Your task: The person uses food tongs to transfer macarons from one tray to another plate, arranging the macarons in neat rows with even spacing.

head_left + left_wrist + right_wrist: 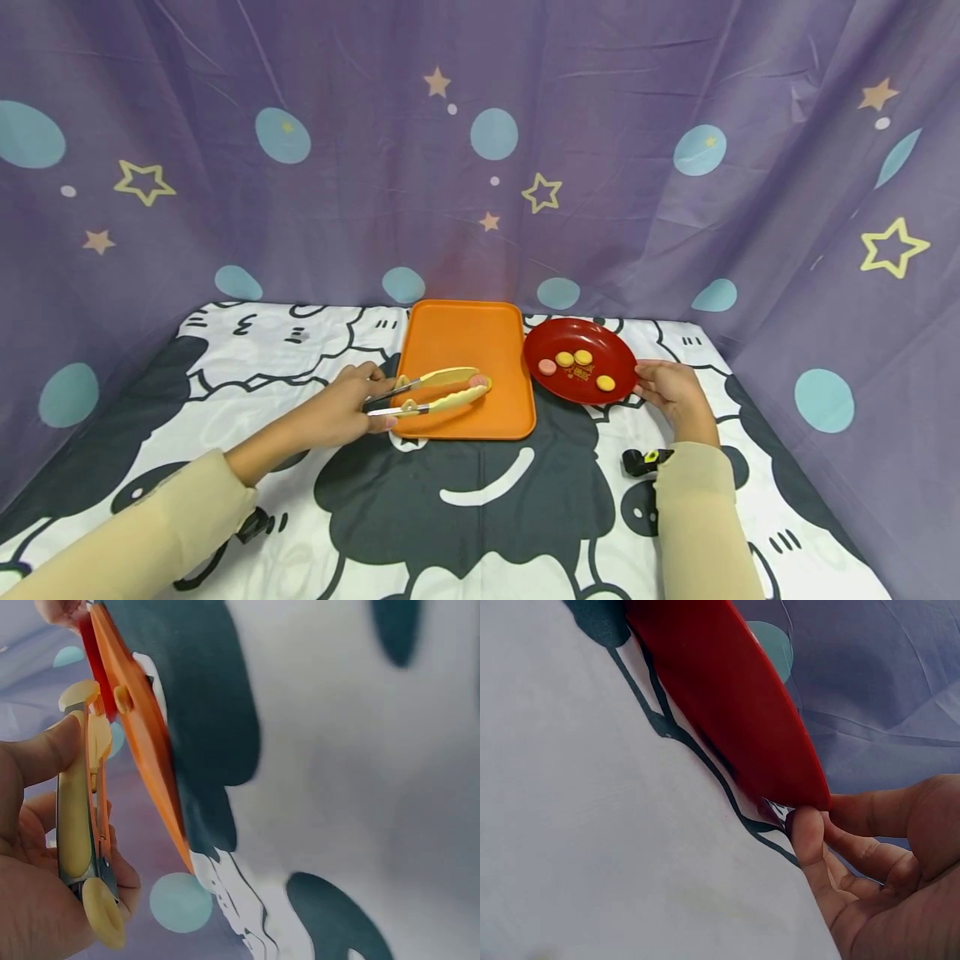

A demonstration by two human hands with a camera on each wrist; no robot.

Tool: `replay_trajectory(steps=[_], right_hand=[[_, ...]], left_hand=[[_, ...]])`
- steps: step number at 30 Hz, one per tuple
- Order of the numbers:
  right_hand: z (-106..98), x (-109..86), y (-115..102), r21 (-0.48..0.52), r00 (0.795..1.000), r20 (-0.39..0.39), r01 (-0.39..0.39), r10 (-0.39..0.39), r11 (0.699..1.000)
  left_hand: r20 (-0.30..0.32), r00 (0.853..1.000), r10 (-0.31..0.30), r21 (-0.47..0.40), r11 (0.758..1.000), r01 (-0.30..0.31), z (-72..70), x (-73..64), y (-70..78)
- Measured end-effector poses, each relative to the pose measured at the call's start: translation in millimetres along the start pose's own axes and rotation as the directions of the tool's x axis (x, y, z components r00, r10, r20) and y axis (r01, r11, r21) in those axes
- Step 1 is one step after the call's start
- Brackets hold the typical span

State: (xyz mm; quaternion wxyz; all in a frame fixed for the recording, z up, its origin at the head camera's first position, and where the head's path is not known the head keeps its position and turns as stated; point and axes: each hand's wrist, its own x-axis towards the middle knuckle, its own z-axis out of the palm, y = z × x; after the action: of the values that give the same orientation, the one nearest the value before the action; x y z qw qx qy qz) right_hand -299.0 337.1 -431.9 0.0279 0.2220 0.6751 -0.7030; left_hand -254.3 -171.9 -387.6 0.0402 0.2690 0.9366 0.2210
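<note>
My left hand (348, 408) grips a pair of tongs (450, 400) with yellow scalloped ends, over an orange tray (465, 333). A small pink macaron (477, 381) sits between the tong tips; whether it touches the tray cannot be told. The left wrist view shows my thumb along the yellow handle of the tongs (75, 817). With thumb and fingers, my right hand (675, 396) pinches the right rim of a red plate (577, 333). On that plate lie a pink macaron (547, 367) and three yellow macarons (605, 383). In the right wrist view, the plate (735, 697) appears edge-on.
Plate and tray stand side by side near the back of a table covered by a black-and-white cartoon cloth (480, 533). Behind them hangs a purple curtain (600, 233) with stars and blue dots. A black strap piece (641, 462) shows beside the right sleeve.
</note>
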Motion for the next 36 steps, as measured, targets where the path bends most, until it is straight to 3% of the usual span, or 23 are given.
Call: replay_trajectory(steps=[13, 22, 29, 36], right_hand=[[0, -1.2, 0, 0.007, 1.000, 0.006, -0.003, 0.003, 1.000], [-1, -3.5, -1, 0.002, 1.000, 0.000, -0.011, 0.011, 1.000], [0, -3.5, 0, 0.002, 1.000, 0.000, -0.008, 0.008, 1.000], [-1, -5.0, -2, 0.001, 1.000, 0.010, -0.007, 0.007, 1.000]], left_hand=[[-0.055, 0.990, 0.131, -0.021, 0.991, -0.133, 7.7, 25.4, 15.2], [-0.074, 0.982, 0.176, -0.059, 0.982, -0.181, 15.4, 47.6, 33.2], [-0.048, 0.982, 0.182, -0.101, 0.977, -0.186, 24.7, 64.4, 48.5], [-0.060, 0.983, 0.174, -0.060, 0.982, -0.178, 35.2, 79.0, 64.4]])
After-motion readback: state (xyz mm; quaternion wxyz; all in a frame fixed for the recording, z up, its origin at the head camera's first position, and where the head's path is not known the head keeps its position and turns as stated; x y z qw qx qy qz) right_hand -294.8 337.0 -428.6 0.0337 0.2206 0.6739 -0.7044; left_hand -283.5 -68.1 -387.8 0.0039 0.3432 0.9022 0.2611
